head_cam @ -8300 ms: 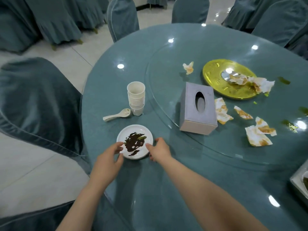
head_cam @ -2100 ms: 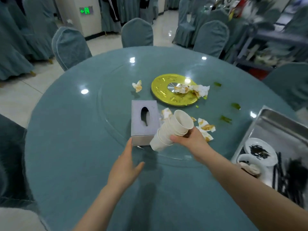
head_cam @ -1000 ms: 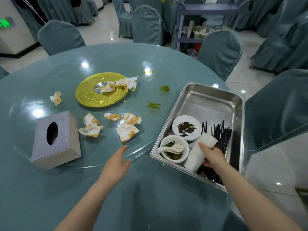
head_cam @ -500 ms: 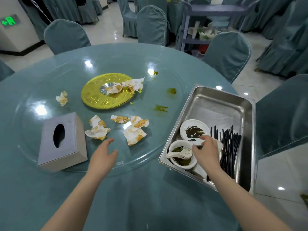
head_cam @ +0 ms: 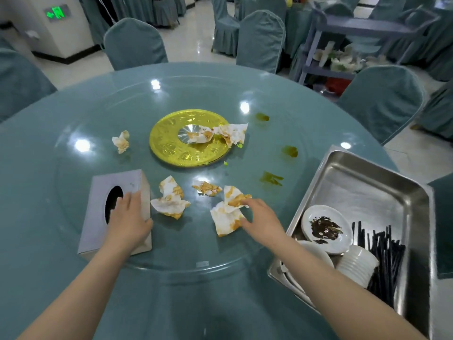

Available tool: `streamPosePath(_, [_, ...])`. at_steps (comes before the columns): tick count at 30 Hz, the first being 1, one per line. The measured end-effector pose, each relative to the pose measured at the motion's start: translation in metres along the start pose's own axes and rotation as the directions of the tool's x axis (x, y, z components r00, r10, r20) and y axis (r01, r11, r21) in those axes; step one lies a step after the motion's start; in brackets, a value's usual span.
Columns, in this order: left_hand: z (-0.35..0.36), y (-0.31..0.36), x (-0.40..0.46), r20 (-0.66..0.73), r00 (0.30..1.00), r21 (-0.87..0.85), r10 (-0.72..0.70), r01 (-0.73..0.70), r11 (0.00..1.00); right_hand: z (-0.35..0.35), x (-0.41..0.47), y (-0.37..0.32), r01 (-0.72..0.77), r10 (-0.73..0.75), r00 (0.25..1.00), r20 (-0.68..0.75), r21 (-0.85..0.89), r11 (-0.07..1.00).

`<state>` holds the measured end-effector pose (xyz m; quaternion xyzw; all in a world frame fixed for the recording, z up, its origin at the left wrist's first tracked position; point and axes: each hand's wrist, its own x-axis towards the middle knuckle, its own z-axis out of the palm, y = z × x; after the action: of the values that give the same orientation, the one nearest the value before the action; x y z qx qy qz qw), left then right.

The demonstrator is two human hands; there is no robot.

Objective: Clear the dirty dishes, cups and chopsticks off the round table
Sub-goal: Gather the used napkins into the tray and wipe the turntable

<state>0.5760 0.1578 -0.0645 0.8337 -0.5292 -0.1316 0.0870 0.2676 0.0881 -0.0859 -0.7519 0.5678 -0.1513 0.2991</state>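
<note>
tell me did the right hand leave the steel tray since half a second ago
Yes. The right hand moved left out of the steel tray onto a stained napkin.

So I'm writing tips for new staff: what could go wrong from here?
The stained napkin under the right hand looks greasy and could smear the glass turntable. The left hand resting on the tissue box could push it. The steel tray seems to overhang the table edge.
</note>
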Motion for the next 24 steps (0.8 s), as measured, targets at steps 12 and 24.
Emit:
streamPosePath(12, [0.014,-0.024,0.015,-0.047,0.996,0.176,-0.082,0.089,0.980,0.057,0.050,-0.005,-0.001,0.019,0.997,0.070,-0.249,0.969])
streamPosePath(24, [-0.006,-0.079,0.054,-0.049,0.999,0.256,0.011,0.002,0.967,0.091,0.102,-0.078,0.151,-0.159,0.984,-0.076,-0.103,0.983])
